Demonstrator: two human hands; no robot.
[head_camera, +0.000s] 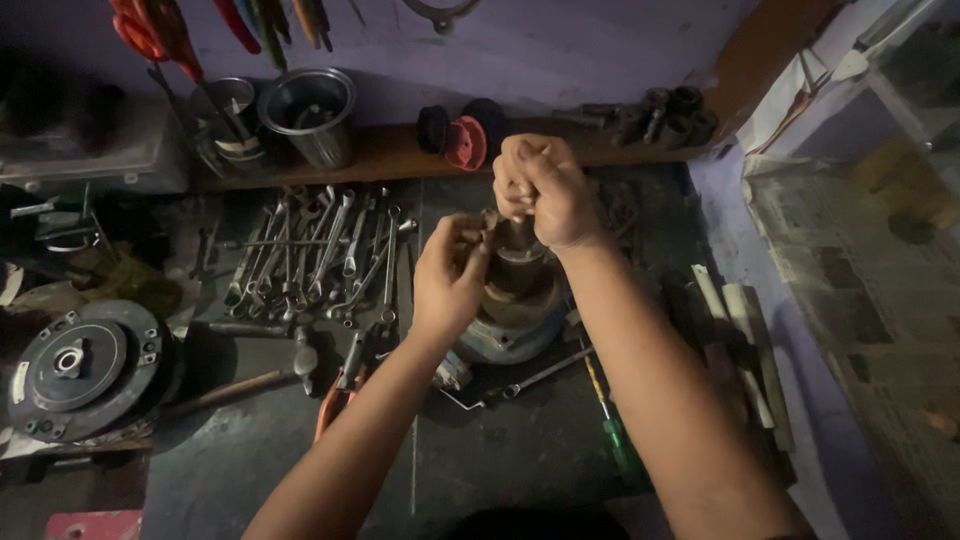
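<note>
The dark bench (500, 470) carried everything, and at its middle stood the round metal assembly (515, 310), a stack of stepped steel rings with a narrower stem rising from the top. It looked heavy and rigid, probably greasy and so slippery, best held by the wide lower body while the stem was worked. Far left of it lay a spread of wrenches (320, 250), and at the near left edge a black clutch disc (80, 365) rested flat. Two steel cups (305, 115) stood at the far side against the wall, with a red and black reel (462, 135) to their right. A hammer (250, 380) lay just left of the assembly, and a green-handled screwdriver (612, 430) lay near right of it.

The right hand (540, 190) was closed in a fist over the top of the stem, gripping something hidden inside it; what it was could not be told. The left hand (450, 275) was curled against the stem's left side, fingers pinched on a small part there
</note>
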